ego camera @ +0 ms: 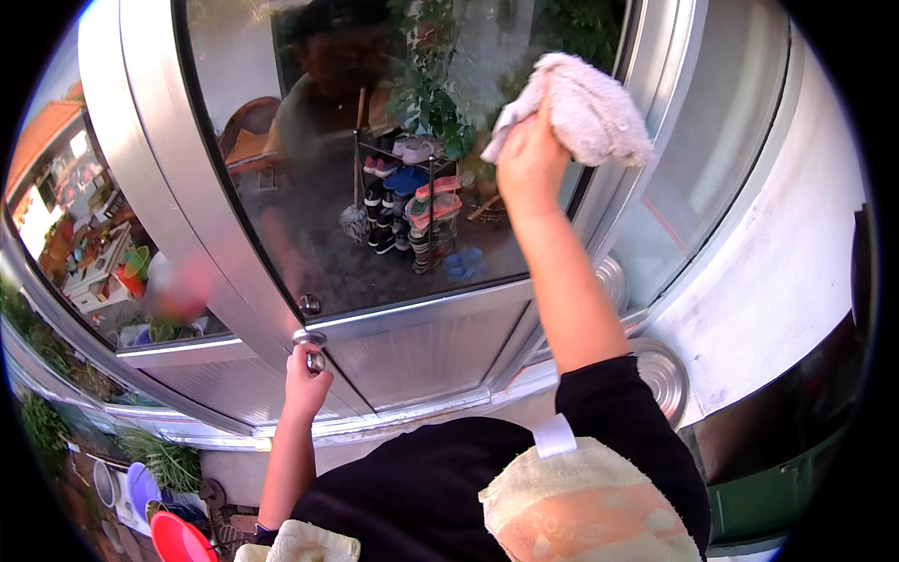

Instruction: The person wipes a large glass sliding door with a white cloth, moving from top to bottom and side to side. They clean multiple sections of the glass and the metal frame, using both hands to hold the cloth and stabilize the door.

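Observation:
My right hand (534, 165) is raised, gripping a bunched pale terry cloth (593, 112) at the upper right of a glass door pane (316, 260). The cloth overlaps the pane and its aluminium frame in view. Lower down, my left hand (307, 386) is closed around a round metal doorknob (316, 362) on the door's left side. Below the glass is a ribbed aluminium panel (428, 355). A yellowish patterned towel (590, 502) with a white tag lies over my black shirt, and another towel piece (309, 544) shows at the bottom edge.
Visible in the pane are a shoe rack (407, 193), a mop (352, 221) and a reflection of a person. Round metal lids or trays (660, 379) lean by the white wall (765, 281) on the right. A red basin (181, 539) and purple basin (142, 485) stand lower left.

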Motion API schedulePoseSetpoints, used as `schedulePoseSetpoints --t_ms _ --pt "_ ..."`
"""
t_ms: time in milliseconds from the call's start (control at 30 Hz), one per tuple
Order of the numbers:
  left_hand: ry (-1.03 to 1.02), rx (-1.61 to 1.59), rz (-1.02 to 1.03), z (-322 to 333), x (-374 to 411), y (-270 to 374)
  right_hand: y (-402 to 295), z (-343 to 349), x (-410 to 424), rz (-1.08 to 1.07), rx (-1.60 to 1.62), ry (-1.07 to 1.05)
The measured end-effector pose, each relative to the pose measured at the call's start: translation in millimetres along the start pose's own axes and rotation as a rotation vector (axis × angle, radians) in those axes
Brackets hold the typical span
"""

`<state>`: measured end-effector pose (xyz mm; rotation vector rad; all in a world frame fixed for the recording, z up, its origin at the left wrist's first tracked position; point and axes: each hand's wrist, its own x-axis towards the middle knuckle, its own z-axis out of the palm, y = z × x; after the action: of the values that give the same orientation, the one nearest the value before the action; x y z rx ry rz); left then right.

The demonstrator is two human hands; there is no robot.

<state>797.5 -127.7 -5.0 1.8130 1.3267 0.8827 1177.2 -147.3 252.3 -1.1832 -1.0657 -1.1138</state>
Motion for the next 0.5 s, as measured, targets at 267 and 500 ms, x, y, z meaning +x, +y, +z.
schedulePoseSetpoints --t_ms 267,500 --pt "-0.048 -0.040 -0.011 -10.8 9.3 1.0 -215.6 89.8 -89.0 -0.178 0.378 -0.382" --pt "-0.090 -0.061 -0.135 -13.6 22.5 -13.2 -92.0 18.5 -47.2 -0.073 0.507 -0.639"
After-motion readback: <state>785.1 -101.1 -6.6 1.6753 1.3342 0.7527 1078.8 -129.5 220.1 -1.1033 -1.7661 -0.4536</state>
